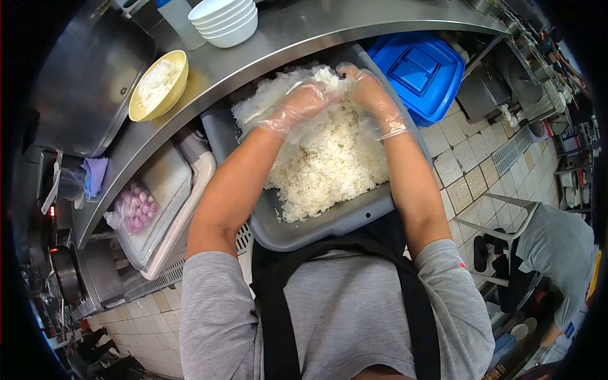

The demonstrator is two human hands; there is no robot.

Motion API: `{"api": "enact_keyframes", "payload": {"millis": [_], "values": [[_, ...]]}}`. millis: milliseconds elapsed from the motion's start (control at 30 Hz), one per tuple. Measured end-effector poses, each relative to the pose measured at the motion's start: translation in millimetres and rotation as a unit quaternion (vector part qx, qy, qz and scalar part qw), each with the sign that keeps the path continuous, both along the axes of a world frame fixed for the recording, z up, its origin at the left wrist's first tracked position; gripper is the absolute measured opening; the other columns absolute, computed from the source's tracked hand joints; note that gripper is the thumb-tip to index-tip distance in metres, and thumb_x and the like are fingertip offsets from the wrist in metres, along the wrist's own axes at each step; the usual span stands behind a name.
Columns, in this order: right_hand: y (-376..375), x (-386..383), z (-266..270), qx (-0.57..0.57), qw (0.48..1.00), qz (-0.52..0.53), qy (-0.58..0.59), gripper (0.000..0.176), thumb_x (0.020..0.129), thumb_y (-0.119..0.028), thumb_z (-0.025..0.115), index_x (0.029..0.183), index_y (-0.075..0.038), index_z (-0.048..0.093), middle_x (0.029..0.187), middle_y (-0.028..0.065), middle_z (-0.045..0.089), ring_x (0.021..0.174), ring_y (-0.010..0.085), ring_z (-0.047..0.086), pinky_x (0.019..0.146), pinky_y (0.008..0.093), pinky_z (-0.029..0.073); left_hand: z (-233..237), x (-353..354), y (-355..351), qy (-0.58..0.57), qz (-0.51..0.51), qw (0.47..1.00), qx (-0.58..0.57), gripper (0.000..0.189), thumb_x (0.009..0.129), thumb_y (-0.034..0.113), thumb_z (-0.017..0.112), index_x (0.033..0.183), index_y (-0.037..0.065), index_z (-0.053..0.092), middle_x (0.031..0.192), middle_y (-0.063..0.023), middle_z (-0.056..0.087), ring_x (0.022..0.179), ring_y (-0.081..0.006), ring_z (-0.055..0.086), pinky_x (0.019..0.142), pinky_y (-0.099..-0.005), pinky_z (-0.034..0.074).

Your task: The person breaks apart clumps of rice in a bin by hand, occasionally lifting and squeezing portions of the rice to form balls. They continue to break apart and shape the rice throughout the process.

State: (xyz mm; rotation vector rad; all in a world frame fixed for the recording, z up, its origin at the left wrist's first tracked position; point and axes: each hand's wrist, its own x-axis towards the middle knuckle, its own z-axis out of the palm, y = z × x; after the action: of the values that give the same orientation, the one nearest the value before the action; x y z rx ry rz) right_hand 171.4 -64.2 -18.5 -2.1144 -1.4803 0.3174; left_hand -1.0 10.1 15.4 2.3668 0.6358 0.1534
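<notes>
A deep grey tub [278, 239] holds a large heap of loose white rice [329, 168]. Clear plastic gloves cover both of my hands, which are in the rice near the tub's far end. My left hand [310, 103] has its fingers bent inward over a white clump, with the tips partly hidden by glove and rice. Close beside it, against the right wall, my right hand [364, 88] curls its fingers around some rice at the heap's upper edge. Crumpled clear plastic lies around the far rice.
On the steel counter [285, 31] stand a yellow bowl [179, 79] of rice and stacked white bowls [231, 25]. A blue lidded container [437, 76] sits right of the tub. Left is a tray with a bag of pinkish bulbs [136, 209]. Another person [557, 240] is at right.
</notes>
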Motion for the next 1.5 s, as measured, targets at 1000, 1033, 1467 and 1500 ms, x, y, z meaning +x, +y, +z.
{"api": "enact_keyframes", "payload": {"millis": [1000,1033,1467,1500], "values": [[-6.7,10.8,-4.3,0.044,0.990,0.132,0.034,0.023,0.083,-0.028,0.061,0.093,-0.008,0.066,0.084,0.0164,0.065,0.081,0.0298,0.061,0.074,0.0364,0.047,-19.5,9.8,-72.6,0.086,-0.247,0.909,-0.325,0.070,0.066,0.014,0.071,0.130,0.006,0.044,0.118,-0.0140,0.058,0.110,-0.0296,0.054,0.098,-0.0359,0.041],[-6.1,10.6,-4.7,0.057,0.988,0.127,0.071,0.025,0.084,-0.031,0.061,0.092,-0.008,0.066,0.084,0.0142,0.066,0.079,0.0277,0.062,0.073,0.0355,0.047,-18.6,7.3,-53.1,0.056,-0.205,0.914,-0.347,0.064,0.068,0.012,0.069,0.128,0.004,0.047,0.115,-0.0123,0.059,0.106,-0.0250,0.056,0.093,-0.0337,0.044],[0.4,-28.3,-3.7,0.090,0.962,0.231,0.110,0.076,0.076,-0.035,0.070,0.136,-0.002,0.037,0.131,0.0186,0.049,0.117,0.0306,0.049,0.101,0.0368,0.036,-8.0,-3.2,-15.3,-0.230,0.214,0.827,-0.466,0.060,0.085,0.036,0.063,0.132,0.003,0.044,0.129,-0.0078,0.052,0.121,-0.0219,0.047,0.101,-0.0366,0.036],[2.9,-29.9,0.3,0.086,0.959,0.236,0.130,0.067,0.077,-0.032,0.068,0.130,-0.002,0.042,0.126,0.0175,0.052,0.114,0.0294,0.051,0.100,0.0359,0.038,-10.6,-3.5,-12.5,-0.242,0.138,0.840,-0.465,0.061,0.086,0.035,0.062,0.134,0.003,0.042,0.132,-0.0073,0.050,0.123,-0.0214,0.044,0.103,-0.0364,0.034]]}}
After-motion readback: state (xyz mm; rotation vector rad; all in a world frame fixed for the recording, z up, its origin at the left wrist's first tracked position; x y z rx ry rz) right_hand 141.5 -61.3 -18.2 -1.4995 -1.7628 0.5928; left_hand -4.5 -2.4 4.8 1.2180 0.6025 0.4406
